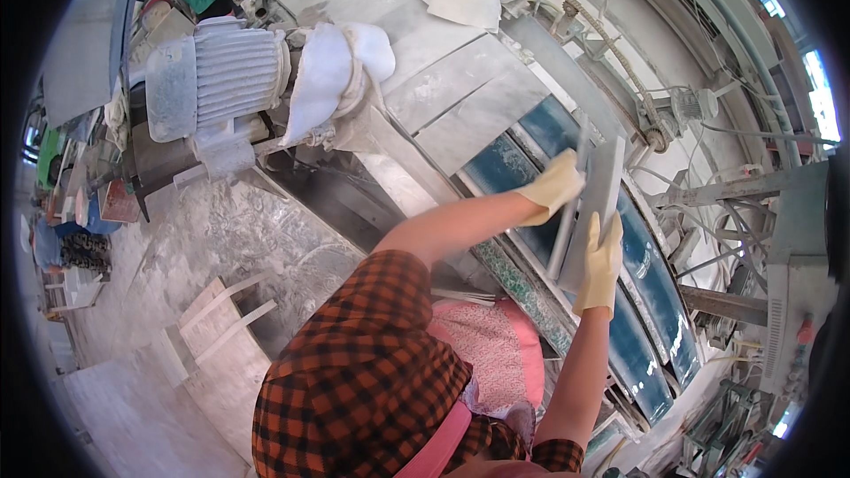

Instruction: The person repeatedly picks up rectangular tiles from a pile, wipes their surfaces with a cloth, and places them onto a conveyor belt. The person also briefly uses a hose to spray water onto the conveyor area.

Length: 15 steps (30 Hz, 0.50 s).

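Note:
Both of my hands wear pale yellow gloves. My right hand [602,265] is closed on the near right edge of a flat grey rectangular panel [604,177], which stands tilted over the blue belts. My left hand [556,186] is closed at the left side of the panel, around a thin pale strip [560,243]. The strip's upper end is smeared by motion, and its exact kind cannot be told. Below the hands, blue belts [642,248] run side by side along a machine bed.
Grey flat plates [482,124] cover the bed's far part. A dusty ribbed motor [232,75] with white covers [341,80] stands at left. A pink patterned cushion [496,354] lies near my body. A control box [792,301] and pipes stand at right, a wooden stool [221,336] at lower left.

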Tool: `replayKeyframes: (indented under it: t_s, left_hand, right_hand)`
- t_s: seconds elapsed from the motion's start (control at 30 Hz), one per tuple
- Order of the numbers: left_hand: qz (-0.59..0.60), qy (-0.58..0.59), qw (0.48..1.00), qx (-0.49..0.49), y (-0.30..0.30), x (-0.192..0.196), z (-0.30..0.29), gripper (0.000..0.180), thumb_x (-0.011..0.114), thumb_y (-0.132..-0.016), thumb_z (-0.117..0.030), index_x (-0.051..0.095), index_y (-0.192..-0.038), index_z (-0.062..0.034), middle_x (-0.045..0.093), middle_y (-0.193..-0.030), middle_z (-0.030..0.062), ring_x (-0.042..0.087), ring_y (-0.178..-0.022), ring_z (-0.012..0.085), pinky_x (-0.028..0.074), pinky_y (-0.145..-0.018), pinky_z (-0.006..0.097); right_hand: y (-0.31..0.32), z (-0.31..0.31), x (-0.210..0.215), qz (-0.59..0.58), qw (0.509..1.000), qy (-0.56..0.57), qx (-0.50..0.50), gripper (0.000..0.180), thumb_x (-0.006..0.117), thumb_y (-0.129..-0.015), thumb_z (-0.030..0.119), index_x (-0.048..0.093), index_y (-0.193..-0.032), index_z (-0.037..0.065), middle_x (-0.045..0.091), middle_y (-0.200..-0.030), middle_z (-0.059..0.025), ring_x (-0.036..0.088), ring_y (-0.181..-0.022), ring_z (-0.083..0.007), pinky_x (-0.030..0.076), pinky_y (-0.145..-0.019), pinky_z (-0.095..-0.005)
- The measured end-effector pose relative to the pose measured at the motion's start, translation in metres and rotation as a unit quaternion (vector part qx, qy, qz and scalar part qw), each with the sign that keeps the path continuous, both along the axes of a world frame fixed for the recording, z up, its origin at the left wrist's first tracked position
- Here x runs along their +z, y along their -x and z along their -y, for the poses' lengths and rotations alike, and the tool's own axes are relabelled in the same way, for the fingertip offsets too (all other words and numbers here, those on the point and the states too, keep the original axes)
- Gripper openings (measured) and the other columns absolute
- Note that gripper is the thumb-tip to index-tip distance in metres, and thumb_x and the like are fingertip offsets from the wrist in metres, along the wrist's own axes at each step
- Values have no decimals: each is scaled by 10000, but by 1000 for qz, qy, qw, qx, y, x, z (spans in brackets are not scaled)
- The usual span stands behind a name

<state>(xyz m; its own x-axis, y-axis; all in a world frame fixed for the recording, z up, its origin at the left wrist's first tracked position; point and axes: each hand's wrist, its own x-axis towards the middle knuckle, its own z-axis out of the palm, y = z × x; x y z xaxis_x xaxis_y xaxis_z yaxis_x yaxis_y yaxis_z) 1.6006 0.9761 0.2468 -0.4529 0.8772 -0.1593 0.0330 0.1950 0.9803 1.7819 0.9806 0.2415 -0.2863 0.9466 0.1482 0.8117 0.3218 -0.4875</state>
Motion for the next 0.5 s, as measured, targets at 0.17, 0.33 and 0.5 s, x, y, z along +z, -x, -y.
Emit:
replayKeyframes:
  t_s: [0.17,0.33,0.5]
  left_hand:
    - [-89,-24,986,-136,29,1,-1,444,588,-903,-267,552,-1247,12,660,-1130,205,657,-1002,341,513,-838,437]
    - [-578,154,801,0,130,-28,9,845,778,-756,-407,419,-1423,-32,429,-1449,228,400,-1330,415,318,-1043,585]
    - [-542,334,770,-45,138,-46,-19,819,710,-829,-391,360,-1471,-22,375,-1449,301,354,-1324,481,306,-1055,577]
  right_hand:
    - [-8,-2,-3,11,1000,19,20,677,553,-955,483,395,-1467,69,625,-1213,-281,621,-1078,-447,494,-895,-475]
    - [-8,-5,-7,40,999,19,-1,645,544,-950,452,390,-1481,119,642,-1174,-272,641,-994,-454,502,-849,-499]
    - [-2,-1,2,75,996,40,-26,643,542,-943,451,392,-1483,135,615,-1261,-232,636,-1029,-433,506,-874,-492]
